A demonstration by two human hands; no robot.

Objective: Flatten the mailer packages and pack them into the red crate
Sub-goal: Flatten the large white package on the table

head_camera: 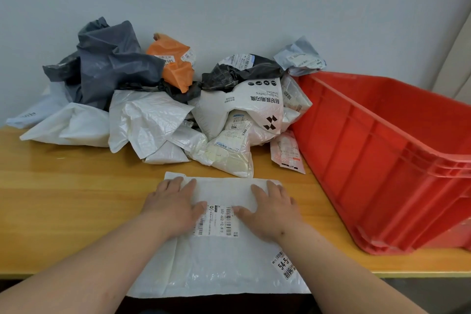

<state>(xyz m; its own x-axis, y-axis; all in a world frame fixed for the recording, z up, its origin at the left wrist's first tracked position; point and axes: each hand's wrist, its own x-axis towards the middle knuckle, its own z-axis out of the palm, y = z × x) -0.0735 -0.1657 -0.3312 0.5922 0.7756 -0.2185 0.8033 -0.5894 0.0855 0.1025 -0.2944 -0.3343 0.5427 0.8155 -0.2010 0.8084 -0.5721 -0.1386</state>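
A pale blue-grey wall rises behind a glossy, honey-coloured wooden bench (pixel 63 199) that carries everything in view. At the near edge lies a flat white padded plastic mailer (pixel 219 257), its surface faintly dimpled, its lower end hanging slightly past the bench edge. A printed shipping label with barcodes (pixel 219 220) sits on its middle, and a smaller sticker with black figures (pixel 284 264) is near its right side. The left hand (pixel 173 208) and right hand (pixel 271 209) both rest palm-down on the mailer's upper half, either side of the label; the fingers lie straight and spread, pressing on the plastic and gripping nothing.

Behind the mailer, against the wall, is a heap of crumpled mailers: a large wrinkled dark grey plastic bag (pixel 107 64) at the left, a creased orange bag (pixel 175 61) beside it, a crinkled black bag (pixel 237 74) in the middle, a pale grey bag (pixel 300 57) at the right, and several glossy white ones, among them a wide creased white sheet-like bag (pixel 145 120) and a white bag printed with black characters (pixel 254 107). A small pink-and-white packet (pixel 288 153) lies just beside the crate.

The red ribbed hard-plastic crate (pixel 382 160) stands on the bench to the right, well apart from the flat mailer.
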